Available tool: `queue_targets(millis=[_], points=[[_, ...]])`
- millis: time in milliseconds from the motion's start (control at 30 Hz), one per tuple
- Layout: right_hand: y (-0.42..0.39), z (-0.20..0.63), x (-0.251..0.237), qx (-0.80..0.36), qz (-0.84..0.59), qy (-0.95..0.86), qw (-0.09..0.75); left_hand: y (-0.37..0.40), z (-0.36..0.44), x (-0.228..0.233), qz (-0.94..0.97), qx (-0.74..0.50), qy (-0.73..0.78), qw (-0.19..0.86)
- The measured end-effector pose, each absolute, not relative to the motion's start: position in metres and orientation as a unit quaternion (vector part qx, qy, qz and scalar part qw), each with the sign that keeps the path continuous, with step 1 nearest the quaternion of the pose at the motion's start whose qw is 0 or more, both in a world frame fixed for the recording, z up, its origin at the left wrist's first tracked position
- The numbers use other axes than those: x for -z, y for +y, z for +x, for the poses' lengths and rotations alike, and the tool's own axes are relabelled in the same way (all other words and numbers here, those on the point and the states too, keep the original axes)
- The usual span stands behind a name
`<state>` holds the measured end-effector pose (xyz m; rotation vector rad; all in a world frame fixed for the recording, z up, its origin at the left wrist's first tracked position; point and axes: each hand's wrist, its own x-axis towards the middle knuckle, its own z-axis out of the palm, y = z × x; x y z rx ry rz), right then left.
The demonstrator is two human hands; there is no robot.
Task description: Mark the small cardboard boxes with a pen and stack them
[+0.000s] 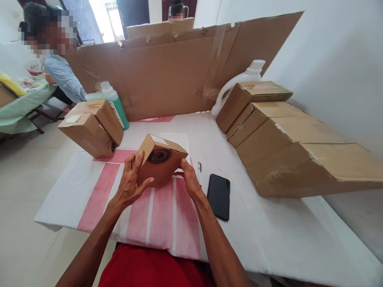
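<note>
At the near middle of the table [254,239], the left hand [128,181] and right hand [188,175] grasp opposite sides of one tilted cardboard box [158,173]. For a steady hold, even, light pressure seems best, sparing the thin walls, with both thumbs clear of its dark round mark [159,156]. Counted around it: two boxes at left [85,135], at least four boxes at right [269,155], one green bottle [120,109], one white jug [225,95], one phone [218,197], one pen [199,171].
</note>
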<state>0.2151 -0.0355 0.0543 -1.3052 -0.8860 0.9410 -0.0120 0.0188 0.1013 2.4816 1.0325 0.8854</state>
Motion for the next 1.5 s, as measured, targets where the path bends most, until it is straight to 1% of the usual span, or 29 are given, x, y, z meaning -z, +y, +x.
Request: queue_targets(millis=[133, 233, 300, 400, 433, 500, 567, 667, 800, 867, 967, 1033, 1100, 1167, 1233, 1333, 1500], points=[[-0.036, 0.195, -0.057, -0.426, -0.530, -0.382, 0.626, 0.022, -0.014, -0.101, 0.862, -0.317, 0.358, 0.169], [-0.051, 0.193, -0.064, -0.395, -0.576, -0.384, 0.604, 0.012, -0.016, -0.104, 0.847, -0.317, 0.375, 0.202], [-0.068, 0.198, -0.067, -0.352, -0.645, -0.399, 0.549, 0.001, -0.018, -0.103, 0.819, -0.294, 0.404, 0.283], [-0.094, 0.208, -0.063, -0.310, -0.738, -0.432, 0.416, -0.016, -0.021, -0.090, 0.766, -0.220, 0.427, 0.427], [-0.101, 0.210, -0.059, -0.307, -0.755, -0.439, 0.378, -0.020, -0.023, -0.083, 0.758, -0.195, 0.433, 0.447], [-0.112, 0.212, -0.051, -0.311, -0.771, -0.441, 0.338, -0.025, -0.026, -0.070, 0.758, -0.163, 0.454, 0.440], [-0.117, 0.213, -0.046, -0.321, -0.772, -0.439, 0.329, -0.025, -0.030, -0.061, 0.758, -0.146, 0.467, 0.430], [-0.116, 0.216, -0.046, -0.338, -0.770, -0.436, 0.322, -0.016, -0.033, -0.058, 0.747, -0.149, 0.456, 0.461], [-0.105, 0.218, -0.054, -0.317, -0.763, -0.437, 0.355, 0.003, -0.022, -0.055, 0.719, -0.218, 0.458, 0.475], [-0.100, 0.216, -0.054, -0.294, -0.756, -0.449, 0.374, 0.013, -0.010, -0.048, 0.689, -0.255, 0.450, 0.507], [-0.096, 0.210, -0.051, -0.292, -0.753, -0.448, 0.384, 0.022, 0.009, -0.036, 0.654, -0.283, 0.427, 0.556], [-0.094, 0.205, -0.049, -0.288, -0.762, -0.434, 0.385, 0.023, 0.016, -0.029, 0.645, -0.296, 0.425, 0.561], [-0.087, 0.199, -0.051, -0.250, -0.782, -0.421, 0.387, 0.020, 0.019, -0.024, 0.644, -0.310, 0.428, 0.553], [-0.076, 0.194, -0.055, -0.204, -0.805, -0.415, 0.373, 0.016, 0.020, -0.021, 0.645, -0.319, 0.434, 0.542], [-0.062, 0.189, -0.060, -0.175, -0.827, -0.412, 0.340, 0.013, 0.020, -0.021, 0.643, -0.327, 0.441, 0.533], [-0.046, 0.182, -0.064, -0.162, -0.847, -0.405, 0.305, 0.012, 0.023, -0.022, 0.634, -0.336, 0.449, 0.532], [-0.042, 0.167, -0.060, -0.148, -0.869, -0.378, 0.283, 0.019, 0.032, -0.030, 0.614, -0.340, 0.459, 0.544]])
